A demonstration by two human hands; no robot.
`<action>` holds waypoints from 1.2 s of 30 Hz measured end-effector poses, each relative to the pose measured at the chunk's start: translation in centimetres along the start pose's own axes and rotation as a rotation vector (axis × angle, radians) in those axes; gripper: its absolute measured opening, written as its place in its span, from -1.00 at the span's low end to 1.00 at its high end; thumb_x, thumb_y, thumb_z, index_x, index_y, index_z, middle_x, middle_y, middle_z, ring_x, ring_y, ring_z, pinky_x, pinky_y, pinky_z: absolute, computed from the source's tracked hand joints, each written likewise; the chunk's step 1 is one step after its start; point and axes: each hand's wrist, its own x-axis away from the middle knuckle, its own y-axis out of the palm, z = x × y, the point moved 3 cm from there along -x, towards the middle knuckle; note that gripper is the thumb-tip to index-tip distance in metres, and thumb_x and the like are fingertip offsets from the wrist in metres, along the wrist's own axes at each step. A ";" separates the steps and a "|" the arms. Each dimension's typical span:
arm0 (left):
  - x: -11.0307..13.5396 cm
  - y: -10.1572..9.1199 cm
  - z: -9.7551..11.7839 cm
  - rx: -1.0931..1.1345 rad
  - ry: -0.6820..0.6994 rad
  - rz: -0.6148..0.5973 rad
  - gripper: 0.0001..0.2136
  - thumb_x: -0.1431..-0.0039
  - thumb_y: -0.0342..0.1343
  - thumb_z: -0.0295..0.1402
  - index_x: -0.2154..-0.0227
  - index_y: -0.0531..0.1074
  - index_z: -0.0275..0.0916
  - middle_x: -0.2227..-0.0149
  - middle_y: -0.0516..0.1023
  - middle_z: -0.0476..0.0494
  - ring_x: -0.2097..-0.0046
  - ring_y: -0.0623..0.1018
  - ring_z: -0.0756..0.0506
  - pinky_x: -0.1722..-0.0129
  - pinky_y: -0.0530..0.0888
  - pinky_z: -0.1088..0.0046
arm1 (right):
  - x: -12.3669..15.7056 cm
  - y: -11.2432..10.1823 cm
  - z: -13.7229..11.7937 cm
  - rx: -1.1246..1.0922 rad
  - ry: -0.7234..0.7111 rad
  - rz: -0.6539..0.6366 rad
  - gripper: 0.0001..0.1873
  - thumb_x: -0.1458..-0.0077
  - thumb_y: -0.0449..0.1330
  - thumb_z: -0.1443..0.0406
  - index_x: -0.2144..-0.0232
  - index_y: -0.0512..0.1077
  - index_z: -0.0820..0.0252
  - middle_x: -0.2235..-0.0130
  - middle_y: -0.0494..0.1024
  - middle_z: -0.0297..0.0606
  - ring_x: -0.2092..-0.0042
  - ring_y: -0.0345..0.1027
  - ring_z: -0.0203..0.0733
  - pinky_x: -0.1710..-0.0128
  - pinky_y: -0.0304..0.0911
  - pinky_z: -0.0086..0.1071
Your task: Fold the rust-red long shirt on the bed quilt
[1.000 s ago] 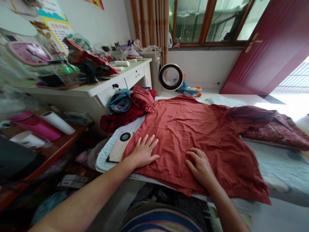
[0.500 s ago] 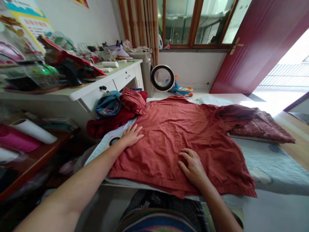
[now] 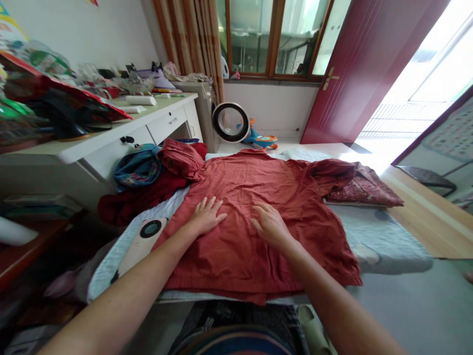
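Observation:
A rust-red jacket (image 3: 240,256) lies spread out on a bed-like surface covered with a pale blue quilted sheet (image 3: 384,231). Its collar points away from me and its hem lies at the near edge. My left hand (image 3: 207,215) rests flat on the left half of the cloth, fingers spread. On the middle of the jacket lies my right hand (image 3: 271,224), fingers loosely bent and apart, holding nothing. Left of the jacket is a phone (image 3: 142,239) with a large round dark camera ring. Creases run across the fabric around both hands.
Dark red and blue clothes (image 3: 136,167) are heaped at the left, beside a white desk (image 3: 140,133) crowded with items. A patterned red cushion (image 3: 369,187) sits under the right sleeve. Beyond are a washing machine (image 3: 205,113) with its round door open and a blue toy car (image 3: 260,139).
My left hand has moved inward over the jacket. My right hand has slid forward and slightly left, so the two are closer together. The view has turned right, and more of the phone shows.

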 end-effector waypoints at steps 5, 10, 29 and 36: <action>1.0 0.8 0.5 -0.002 0.031 0.018 -0.31 -0.24 -0.17 0.12 -0.33 0.07 -0.16 -0.39 0.00 -0.29 -0.38 0.01 -0.38 -0.27 0.07 0.02 | -0.8 2.9 2.9 0.148 0.115 -0.121 -0.35 -0.27 0.00 0.05 -0.30 0.13 0.23 -0.37 0.07 -0.06 -0.38 -0.19 0.06 -0.31 -0.23 -0.02; 0.7 -1.0 0.9 -0.024 -0.034 -0.103 -0.28 -0.19 -0.11 0.14 -0.31 0.11 -0.17 -0.38 0.03 -0.34 -0.36 0.07 -0.45 -0.24 0.09 -0.10 | 1.5 1.2 6.2 0.190 0.230 -0.208 -0.38 -0.24 0.01 0.01 -0.25 0.22 0.16 -0.36 0.10 -0.08 -0.34 -0.06 0.08 -0.25 -0.09 0.01; -4.0 0.7 20.0 0.157 0.481 -0.019 -0.28 -0.21 -0.22 0.19 -0.31 0.11 -0.12 -0.39 0.04 -0.22 -0.39 -0.02 -0.34 -0.30 -0.04 -0.04 | 6.2 -9.3 18.4 0.288 0.678 0.055 -0.72 -0.20 0.05 0.18 0.25 0.51 0.18 0.17 0.60 -0.14 0.14 0.44 -0.11 0.21 0.19 -0.38; -3.8 1.0 19.8 0.150 0.491 -0.011 -0.21 -0.15 -0.23 0.27 -0.33 0.07 -0.09 -0.39 0.01 -0.22 -0.39 -0.05 -0.35 -0.30 -0.09 -0.02 | 5.3 -10.4 18.8 0.310 0.759 0.059 -0.69 -0.07 0.06 0.28 0.20 0.53 0.19 0.14 0.60 -0.09 0.11 0.45 -0.06 0.22 0.20 -0.37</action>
